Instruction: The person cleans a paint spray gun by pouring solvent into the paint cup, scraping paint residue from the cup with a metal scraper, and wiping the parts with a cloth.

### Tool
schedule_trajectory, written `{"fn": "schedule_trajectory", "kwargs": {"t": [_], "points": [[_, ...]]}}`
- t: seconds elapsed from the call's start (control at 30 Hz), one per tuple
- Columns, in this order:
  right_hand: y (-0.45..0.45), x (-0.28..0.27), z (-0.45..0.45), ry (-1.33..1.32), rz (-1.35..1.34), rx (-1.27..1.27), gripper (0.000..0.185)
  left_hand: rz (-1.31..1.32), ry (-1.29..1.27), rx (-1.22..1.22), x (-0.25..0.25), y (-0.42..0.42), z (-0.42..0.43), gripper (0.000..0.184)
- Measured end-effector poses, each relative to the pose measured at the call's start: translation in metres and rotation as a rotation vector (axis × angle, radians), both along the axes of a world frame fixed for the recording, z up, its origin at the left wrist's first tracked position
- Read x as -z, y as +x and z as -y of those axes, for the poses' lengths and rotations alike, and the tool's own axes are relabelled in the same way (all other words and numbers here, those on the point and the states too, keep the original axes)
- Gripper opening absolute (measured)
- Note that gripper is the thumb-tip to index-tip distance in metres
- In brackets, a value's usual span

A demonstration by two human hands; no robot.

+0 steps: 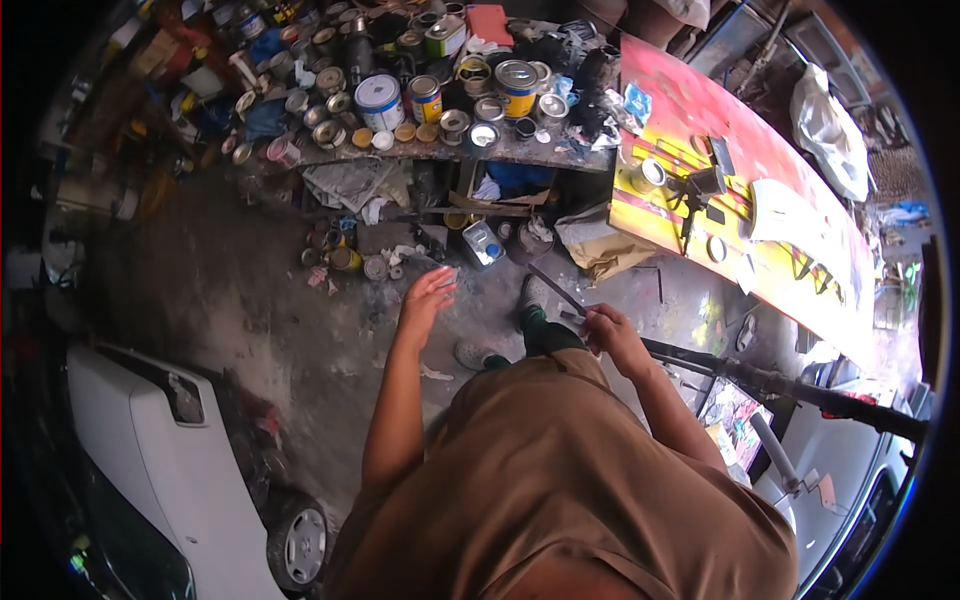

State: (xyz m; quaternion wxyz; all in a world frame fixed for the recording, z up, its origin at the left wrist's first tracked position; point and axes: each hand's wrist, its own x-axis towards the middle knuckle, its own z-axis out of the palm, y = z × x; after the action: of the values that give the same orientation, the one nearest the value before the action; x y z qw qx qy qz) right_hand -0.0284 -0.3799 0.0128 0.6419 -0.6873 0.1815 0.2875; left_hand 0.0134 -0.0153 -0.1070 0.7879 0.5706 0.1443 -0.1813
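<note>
My left hand point(427, 301) is raised over the floor, its fingers loosely bent and apart; no held thing can be made out in it. My right hand point(610, 338) is closed around one end of a thin dark strip point(558, 288), which points up and left over my shoe point(535, 292). A short grey piece point(572, 318) shows beside the fingers of that hand; whether it is part of the strip I cannot tell. Ahead of both hands, a clear container with a blue cap point(484, 243) stands on the floor by the workbench.
A workbench point(400, 153) crowded with paint cans point(380, 102) runs along the front. To the right is a red and yellow panel point(640, 215) bearing a spray gun point(700, 185). A white car point(160, 470) stands at left, and a dark bar point(760, 380) lies behind my right arm.
</note>
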Motion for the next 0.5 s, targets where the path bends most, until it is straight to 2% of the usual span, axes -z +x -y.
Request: {"fn": "schedule_trajectory", "kwargs": {"t": [0.03,0.13,0.2,0.23,0.33,0.5], "points": [[0.002,-0.005,0.001,0.057,-0.012,0.012,0.028,0.021,-0.011,-0.007,-0.001,-0.005,0.0,0.045],[0.008,-0.017,-0.003,0.204,-0.047,0.056,0.024,-0.239,0.265,0.05,0.011,-0.028,-0.001,0.044],[0.013,-0.02,-0.004,0.277,-0.065,0.097,0.023,-0.199,0.559,0.459,0.133,-0.077,-0.033,0.065],[0.014,-0.02,-0.004,0.276,-0.057,0.092,0.022,-0.377,0.691,0.653,0.134,-0.102,-0.03,0.077],[0.016,-0.024,-0.002,0.252,-0.022,0.081,0.019,-0.496,0.656,0.75,0.126,-0.154,-0.018,0.074],[0.009,-0.019,0.003,0.126,0.0,0.052,0.017,-0.54,0.518,0.586,0.122,-0.18,-0.016,0.068]]}}
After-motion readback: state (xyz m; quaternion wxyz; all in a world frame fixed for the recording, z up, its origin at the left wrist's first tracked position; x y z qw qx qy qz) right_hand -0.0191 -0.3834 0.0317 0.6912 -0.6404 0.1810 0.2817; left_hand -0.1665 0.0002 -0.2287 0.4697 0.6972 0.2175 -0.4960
